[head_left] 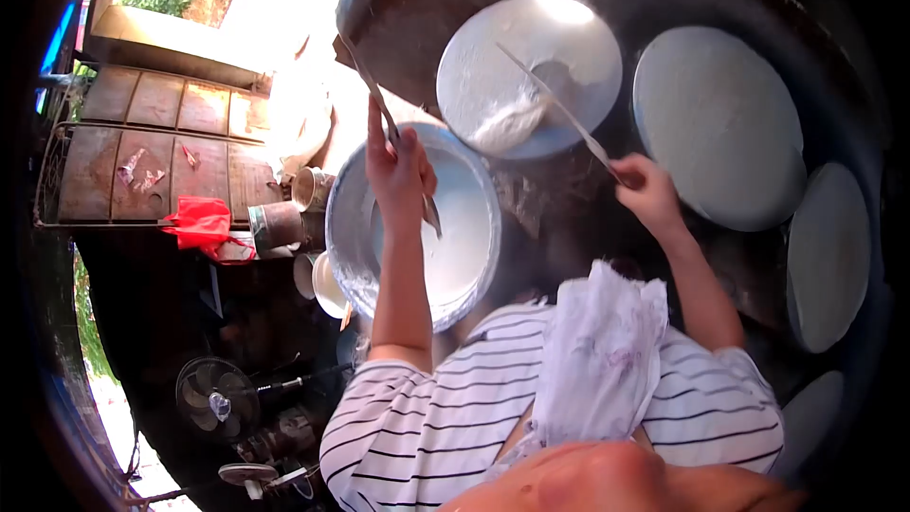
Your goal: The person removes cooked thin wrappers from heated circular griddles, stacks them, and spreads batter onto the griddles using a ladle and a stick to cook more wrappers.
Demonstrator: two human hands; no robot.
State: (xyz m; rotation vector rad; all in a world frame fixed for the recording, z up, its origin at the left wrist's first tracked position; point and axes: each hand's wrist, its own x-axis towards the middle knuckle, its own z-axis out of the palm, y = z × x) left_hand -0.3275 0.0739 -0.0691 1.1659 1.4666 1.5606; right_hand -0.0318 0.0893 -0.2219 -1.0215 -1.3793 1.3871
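**No Readable Text**

No text, label, brand, number or sign can be read. Faint purplish marks are seen on the cloth (599, 360), but no letters can be made out in them.

Bucket (482, 204) beneath the left hand (401, 169); disc (488, 90) ahead-left of the right hand (649, 194); apparently three more discs (718, 128) to its right.
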